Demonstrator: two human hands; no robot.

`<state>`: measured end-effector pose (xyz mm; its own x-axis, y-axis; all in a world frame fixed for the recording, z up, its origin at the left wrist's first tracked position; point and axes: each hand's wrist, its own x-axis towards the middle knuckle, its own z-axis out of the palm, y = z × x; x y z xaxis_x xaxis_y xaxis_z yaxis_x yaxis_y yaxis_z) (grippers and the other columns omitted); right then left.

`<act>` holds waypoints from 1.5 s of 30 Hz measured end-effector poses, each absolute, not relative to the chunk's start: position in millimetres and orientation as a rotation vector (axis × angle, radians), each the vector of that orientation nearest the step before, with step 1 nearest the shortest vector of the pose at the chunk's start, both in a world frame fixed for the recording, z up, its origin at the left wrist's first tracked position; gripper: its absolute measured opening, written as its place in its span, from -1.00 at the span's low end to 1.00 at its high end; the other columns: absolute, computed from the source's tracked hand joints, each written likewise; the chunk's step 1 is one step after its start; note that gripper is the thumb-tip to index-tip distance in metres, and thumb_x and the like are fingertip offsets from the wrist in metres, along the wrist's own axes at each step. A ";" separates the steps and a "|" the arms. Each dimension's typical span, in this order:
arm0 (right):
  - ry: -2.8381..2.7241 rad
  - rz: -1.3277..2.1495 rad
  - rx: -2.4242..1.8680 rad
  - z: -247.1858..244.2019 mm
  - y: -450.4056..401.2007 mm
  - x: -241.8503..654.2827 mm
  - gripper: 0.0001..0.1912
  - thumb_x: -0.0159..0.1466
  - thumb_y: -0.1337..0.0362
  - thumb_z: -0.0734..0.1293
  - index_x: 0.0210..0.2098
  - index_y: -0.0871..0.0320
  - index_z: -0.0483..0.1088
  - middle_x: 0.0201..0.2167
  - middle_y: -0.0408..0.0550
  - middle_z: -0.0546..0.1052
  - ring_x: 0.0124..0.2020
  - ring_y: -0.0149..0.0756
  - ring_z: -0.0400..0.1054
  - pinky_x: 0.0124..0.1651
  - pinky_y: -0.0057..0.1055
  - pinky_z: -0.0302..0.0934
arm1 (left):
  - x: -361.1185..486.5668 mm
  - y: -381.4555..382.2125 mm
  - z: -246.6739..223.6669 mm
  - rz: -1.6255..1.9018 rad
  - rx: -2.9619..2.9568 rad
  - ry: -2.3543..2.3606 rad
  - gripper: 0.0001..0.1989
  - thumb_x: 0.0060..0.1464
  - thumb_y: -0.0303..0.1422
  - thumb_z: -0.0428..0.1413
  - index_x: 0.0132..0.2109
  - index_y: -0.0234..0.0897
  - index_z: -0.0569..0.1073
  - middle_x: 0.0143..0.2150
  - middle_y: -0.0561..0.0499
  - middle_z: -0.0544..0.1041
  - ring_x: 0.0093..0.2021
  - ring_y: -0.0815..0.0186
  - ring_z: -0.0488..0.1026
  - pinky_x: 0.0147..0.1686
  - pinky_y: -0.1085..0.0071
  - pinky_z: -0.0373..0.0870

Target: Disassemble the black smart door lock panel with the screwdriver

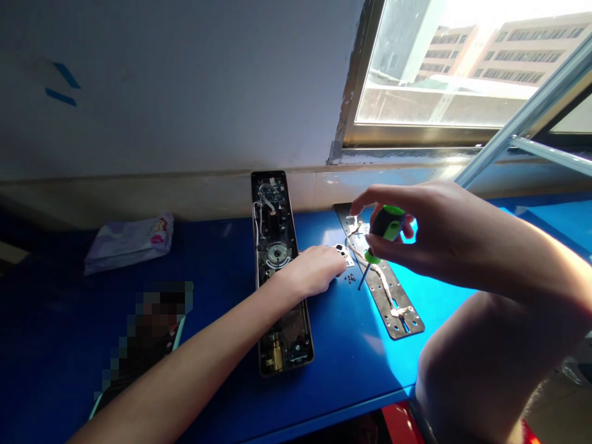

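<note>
My right hand grips a green and black screwdriver, its thin shaft pointing down at a small heap of dark screws on the blue table. My left hand reaches across the opened lock body and pinches a small silver metal part beside those screws. A long dark metal plate with white wiring lies just right of the screws, partly under my right hand.
A soft tissue pack lies at the table's far left near the wall. A phone lies by my left forearm. My bare knee rises at the table's front right edge. A window is behind.
</note>
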<state>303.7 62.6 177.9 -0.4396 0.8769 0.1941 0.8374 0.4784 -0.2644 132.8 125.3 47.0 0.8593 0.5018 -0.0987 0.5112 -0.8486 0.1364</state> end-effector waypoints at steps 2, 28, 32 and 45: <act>-2.436 0.161 -1.420 177.1 62.2 303.3 -0.70 0.22 0.21 0.33 -0.07 0.09 0.54 -0.43 -0.14 0.59 -0.51 -0.36 0.37 -0.41 -0.32 0.21 | 131.3 123.6 48.2 -0.057 2.879 0.778 -0.71 0.12 -0.66 0.10 -0.20 -0.25 0.65 -0.16 -0.12 0.69 -0.16 0.08 0.64 -0.24 0.29 0.50; -2.454 0.170 -1.048 168.6 68.1 256.3 -0.94 0.38 0.26 0.38 -0.17 0.06 0.51 -0.35 -0.17 0.65 -0.43 -0.37 0.50 -0.34 -0.36 0.33 | 26.0 50.1 0.6 1.067 2.121 1.426 -0.60 0.32 -0.32 0.14 0.28 -0.08 0.45 0.59 -0.12 -0.02 0.54 -0.08 0.10 0.44 -0.10 0.25; -2.455 0.150 -1.045 166.8 68.9 254.4 -0.94 0.39 0.24 0.37 -0.15 0.03 0.51 -0.33 -0.16 0.66 -0.40 -0.33 0.51 -0.32 -0.34 0.33 | 27.5 47.8 -0.1 1.048 2.051 1.427 -0.59 0.33 -0.31 0.14 0.29 -0.07 0.44 0.58 -0.12 0.03 0.51 -0.05 0.20 0.46 -0.07 0.24; -2.385 0.106 -1.061 173.6 63.3 257.1 -0.93 0.37 0.27 0.39 -0.18 0.06 0.53 -0.39 -0.17 0.64 -0.46 -0.34 0.51 -0.34 -0.37 0.36 | 29.1 48.2 -2.9 1.058 2.007 1.388 -0.67 0.36 -0.30 0.12 0.21 -0.07 0.52 0.58 -0.08 0.04 0.42 0.03 0.37 0.44 0.00 0.28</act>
<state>257.1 63.3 173.6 -0.5560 0.7114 0.4298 0.6706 0.6895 -0.2737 29.1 48.2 -2.9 0.1875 0.9271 0.3244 0.5583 -0.3723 0.7414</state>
